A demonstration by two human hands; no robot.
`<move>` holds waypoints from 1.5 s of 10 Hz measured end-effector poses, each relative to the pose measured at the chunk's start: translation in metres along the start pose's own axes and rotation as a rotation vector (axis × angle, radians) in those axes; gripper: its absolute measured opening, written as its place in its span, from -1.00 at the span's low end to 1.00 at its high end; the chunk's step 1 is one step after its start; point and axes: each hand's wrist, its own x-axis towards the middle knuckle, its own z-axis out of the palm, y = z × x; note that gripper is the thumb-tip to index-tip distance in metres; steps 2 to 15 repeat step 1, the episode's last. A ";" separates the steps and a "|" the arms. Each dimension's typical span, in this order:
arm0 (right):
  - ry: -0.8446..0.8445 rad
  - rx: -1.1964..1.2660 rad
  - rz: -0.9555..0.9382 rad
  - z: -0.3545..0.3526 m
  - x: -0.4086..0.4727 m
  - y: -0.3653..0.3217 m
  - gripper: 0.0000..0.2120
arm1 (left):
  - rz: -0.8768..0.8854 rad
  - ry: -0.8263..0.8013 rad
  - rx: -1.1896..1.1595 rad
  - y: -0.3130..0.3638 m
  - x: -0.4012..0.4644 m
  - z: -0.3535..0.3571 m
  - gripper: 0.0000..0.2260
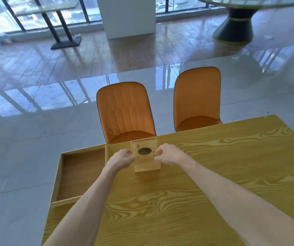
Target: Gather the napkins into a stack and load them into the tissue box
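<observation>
A light wooden tissue box point(147, 163) with an oval hole in its lid stands near the far edge of the yellow wood-grain table point(187, 201). My left hand point(120, 159) is at the box's left side, thumb touching the lid's edge, fingers curled. My right hand point(168, 154) hovers at the box's right side, fingers bent and apart, just off the lid. Neither hand holds anything. No napkins are in view.
A shallow wooden tray point(66, 176) sits at the table's left edge, overhanging it. Two orange chairs point(125, 112) point(197, 98) stand behind the table. Beyond are glossy floor, a white pillar and other tables.
</observation>
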 end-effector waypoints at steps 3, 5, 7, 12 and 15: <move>0.057 -0.059 -0.042 -0.028 -0.016 -0.012 -0.59 | 0.103 0.037 0.049 0.025 -0.015 -0.025 -0.58; 0.057 -0.059 -0.042 -0.028 -0.016 -0.012 -0.59 | 0.103 0.037 0.049 0.025 -0.015 -0.025 -0.58; 0.057 -0.059 -0.042 -0.028 -0.016 -0.012 -0.59 | 0.103 0.037 0.049 0.025 -0.015 -0.025 -0.58; 0.057 -0.059 -0.042 -0.028 -0.016 -0.012 -0.59 | 0.103 0.037 0.049 0.025 -0.015 -0.025 -0.58; 0.057 -0.059 -0.042 -0.028 -0.016 -0.012 -0.59 | 0.103 0.037 0.049 0.025 -0.015 -0.025 -0.58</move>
